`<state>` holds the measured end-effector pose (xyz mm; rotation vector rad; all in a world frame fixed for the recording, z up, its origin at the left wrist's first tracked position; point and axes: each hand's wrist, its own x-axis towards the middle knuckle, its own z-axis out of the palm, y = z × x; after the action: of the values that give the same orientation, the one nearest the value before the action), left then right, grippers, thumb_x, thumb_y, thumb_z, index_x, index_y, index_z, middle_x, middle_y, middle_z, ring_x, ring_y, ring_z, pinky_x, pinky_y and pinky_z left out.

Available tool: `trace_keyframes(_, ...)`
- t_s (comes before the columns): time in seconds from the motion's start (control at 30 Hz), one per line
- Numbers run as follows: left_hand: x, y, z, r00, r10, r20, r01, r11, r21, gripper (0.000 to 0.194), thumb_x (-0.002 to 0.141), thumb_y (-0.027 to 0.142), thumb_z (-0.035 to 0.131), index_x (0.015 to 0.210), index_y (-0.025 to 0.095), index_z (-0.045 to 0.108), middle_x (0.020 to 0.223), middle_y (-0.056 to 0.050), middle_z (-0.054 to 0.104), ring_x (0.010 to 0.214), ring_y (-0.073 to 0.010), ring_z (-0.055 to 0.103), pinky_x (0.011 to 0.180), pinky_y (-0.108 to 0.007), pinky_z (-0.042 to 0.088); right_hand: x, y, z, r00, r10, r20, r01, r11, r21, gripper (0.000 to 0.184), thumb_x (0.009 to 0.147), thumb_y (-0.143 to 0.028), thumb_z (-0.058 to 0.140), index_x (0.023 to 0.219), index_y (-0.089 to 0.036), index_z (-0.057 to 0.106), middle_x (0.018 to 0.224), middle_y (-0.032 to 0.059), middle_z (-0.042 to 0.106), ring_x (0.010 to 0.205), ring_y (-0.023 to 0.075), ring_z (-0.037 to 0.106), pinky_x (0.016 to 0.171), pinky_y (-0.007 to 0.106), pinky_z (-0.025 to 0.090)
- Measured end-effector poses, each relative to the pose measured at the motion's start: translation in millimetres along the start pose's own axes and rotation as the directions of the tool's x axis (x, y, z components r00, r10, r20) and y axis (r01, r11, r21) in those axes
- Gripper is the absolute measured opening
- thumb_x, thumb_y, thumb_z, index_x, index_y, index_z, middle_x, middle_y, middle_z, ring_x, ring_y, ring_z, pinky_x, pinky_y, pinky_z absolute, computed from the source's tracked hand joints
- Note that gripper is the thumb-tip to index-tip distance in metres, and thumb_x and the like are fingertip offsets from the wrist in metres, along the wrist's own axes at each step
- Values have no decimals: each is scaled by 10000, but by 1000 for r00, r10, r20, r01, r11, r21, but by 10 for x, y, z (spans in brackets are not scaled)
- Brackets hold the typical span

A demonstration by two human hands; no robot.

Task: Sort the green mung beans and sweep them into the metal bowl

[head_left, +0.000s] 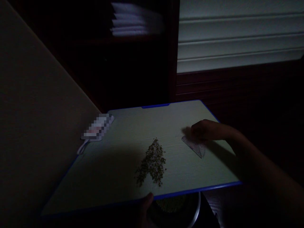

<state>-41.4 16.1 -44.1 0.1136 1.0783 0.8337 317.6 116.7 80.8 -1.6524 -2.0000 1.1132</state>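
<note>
Green board with a blue rim: what's on it?

1 loose, elongated heap of grains, mid-board and well apart from both hands.

And the right hand?

Its fingers curl down onto a clear plastic sheet near the board's right side. They touch the plastic, but I can't tell whether they're pinching it. The hand isn't spread wide.

The left hand?

Mostly in shadow at the near edge, its fingers closed over the rim, gripping the board. It holds nothing else that I can see.

What's under that edge?

A steel bowl, partly hidden, with more grains inside.

Anything else on the board?

1 pixelated packet at the far left corner, overhanging the edge. Behind, on a dark shelf, sit folded white towels.
</note>
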Motion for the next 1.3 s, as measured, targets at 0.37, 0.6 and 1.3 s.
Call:
trace_keyframes(0.37,-99,40,249,996,-86,25,89,972,-218,476,938,147,683,1395,26,627,1119,-202,848,1122,-354,788,1043,-513,600,33,-16,307,972,-139,-190,115,985,-131,249,1021,-356,634,1148,-162,725,1113,90,758,990,225,719,908,425,587)
trace_keyframes(0.6,-169,22,293,998,-22,61,33,982,-186,431,915,173,729,1338,95,688,1148,-181,847,1163,-359,772,1011,-509,623,565,-193,457,955,-161,-249,120,978,-171,370,1016,-392,675,1329,-196,648,1362,101,664,1141,262,691,955,476,605)
trace_keyframes(1.3,-216,-38,313,1000,-22,17,25,976,-218,542,975,189,688,1505,197,577,1278,-104,820,1272,-287,719,1162,-463,514,-534,-465,864,909,-205,-364,149,973,-176,264,1047,-342,550,1105,-214,774,1009,89,768,915,212,707,824,351,541)
